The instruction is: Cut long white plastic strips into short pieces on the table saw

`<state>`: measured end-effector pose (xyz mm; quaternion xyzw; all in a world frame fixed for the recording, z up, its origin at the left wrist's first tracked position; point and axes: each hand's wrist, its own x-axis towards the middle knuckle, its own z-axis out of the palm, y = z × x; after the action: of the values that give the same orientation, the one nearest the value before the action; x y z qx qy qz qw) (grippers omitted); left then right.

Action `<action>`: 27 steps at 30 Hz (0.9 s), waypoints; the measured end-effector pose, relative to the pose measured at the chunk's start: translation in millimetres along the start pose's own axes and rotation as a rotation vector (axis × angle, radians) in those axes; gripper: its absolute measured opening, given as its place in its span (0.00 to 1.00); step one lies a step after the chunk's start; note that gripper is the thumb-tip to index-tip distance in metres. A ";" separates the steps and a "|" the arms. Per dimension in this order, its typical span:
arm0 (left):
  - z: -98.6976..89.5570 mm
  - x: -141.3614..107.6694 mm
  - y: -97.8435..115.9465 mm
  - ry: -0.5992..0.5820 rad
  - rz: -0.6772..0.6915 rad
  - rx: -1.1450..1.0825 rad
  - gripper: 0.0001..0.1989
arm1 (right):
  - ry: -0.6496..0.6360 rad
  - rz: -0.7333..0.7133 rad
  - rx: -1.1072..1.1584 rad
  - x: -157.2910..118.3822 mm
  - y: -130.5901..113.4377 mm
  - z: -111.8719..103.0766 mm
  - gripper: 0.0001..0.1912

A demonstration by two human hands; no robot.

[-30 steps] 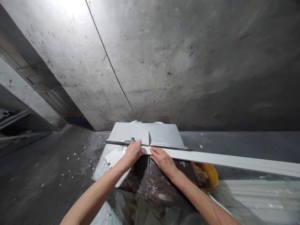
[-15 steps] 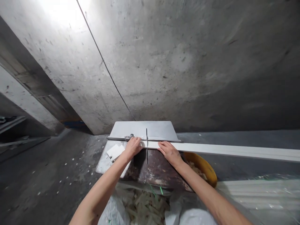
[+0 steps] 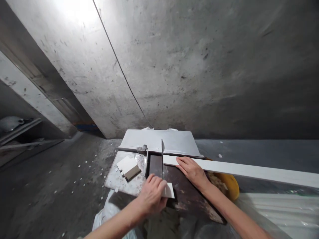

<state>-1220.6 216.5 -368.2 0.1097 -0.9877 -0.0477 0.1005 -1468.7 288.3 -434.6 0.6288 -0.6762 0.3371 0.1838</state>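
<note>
A short white offcut (image 3: 168, 191) is gripped in my left hand (image 3: 153, 194), low over the near side of the saw table (image 3: 124, 182). My right hand (image 3: 193, 171) lies with its fingers on the left end of a long white strip (image 3: 249, 171), which runs off to the right. The strip's cut end is beside the thin upright blade (image 3: 162, 156). A dark sliding board (image 3: 184, 186) is under the right hand. Left of the blade, a white block (image 3: 126, 165) with a brown-grey side sits near a metal clamp (image 3: 144, 150).
A yellow tub (image 3: 231, 187) holding cut pieces stands right of the table. Long wrapped white strips (image 3: 286, 207) lie at the lower right. A concrete wall (image 3: 174, 66) rises behind, and small white scraps dot the floor at left.
My left hand has come away from the fence toward me with a short piece. The dark board and the strip's end now show a gap left of the blade. The view has shifted slightly.
</note>
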 end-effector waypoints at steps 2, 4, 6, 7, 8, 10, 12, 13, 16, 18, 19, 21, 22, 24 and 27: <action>3.4 -25.2 4.2 0.156 -0.041 0.001 0.18 | -0.007 -0.013 0.013 16.3 -18.2 12.7 0.11; 2.3 -47.7 -4.6 0.291 -0.118 0.061 0.18 | -0.006 -0.022 0.032 32.0 -36.8 25.3 0.10; -1.3 -66.0 -22.2 0.372 -0.175 0.150 0.18 | -0.005 -0.026 0.048 43.3 -50.8 34.8 0.10; -3.4 -73.1 -32.0 0.394 -0.191 0.193 0.17 | -0.006 -0.025 0.052 46.7 -55.3 38.0 0.10; -5.5 -78.9 -41.3 0.402 -0.200 0.228 0.16 | -0.007 -0.023 0.053 48.7 -58.2 40.2 0.10; -9.7 -85.2 -56.1 0.398 -0.210 0.279 0.15 | -0.012 -0.017 0.047 49.4 -60.1 41.8 0.10; -15.2 -83.4 -64.7 0.393 -0.219 0.306 0.16 | -0.018 -0.010 0.039 47.9 -59.4 41.3 0.10; -18.6 -78.7 -67.0 0.392 -0.222 0.308 0.18 | -0.022 -0.007 0.034 47.0 -59.0 40.9 0.10; -30.3 -47.1 -70.1 0.363 -0.210 0.283 0.23 | -0.033 0.003 0.017 46.0 -59.9 40.5 0.10; -36.0 -12.5 -71.2 0.274 -0.196 0.257 0.24 | -0.036 0.012 0.004 46.9 -62.7 41.6 0.10; -37.3 7.2 -71.8 0.208 -0.198 0.246 0.26 | -0.036 0.019 -0.002 47.7 -64.5 42.4 0.10; -36.2 45.6 -73.3 0.061 -0.212 0.222 0.31 | -0.034 0.033 -0.015 48.7 -67.3 43.2 0.11; -34.2 62.0 -74.1 -0.001 -0.225 0.214 0.31 | -0.035 0.037 -0.018 48.3 -67.5 42.7 0.12; -28.9 85.4 -75.9 -0.084 -0.261 0.208 0.26 | -0.044 0.027 -0.014 44.2 -63.4 38.8 0.13; -22.5 96.8 -80.0 -0.117 -0.302 0.219 0.20 | -0.044 0.033 0.001 30.2 -42.7 26.6 0.15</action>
<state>-1291.8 115.3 -337.4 0.2642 -0.9634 0.0391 0.0222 -1426.7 248.8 -423.5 0.6248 -0.6903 0.3263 0.1628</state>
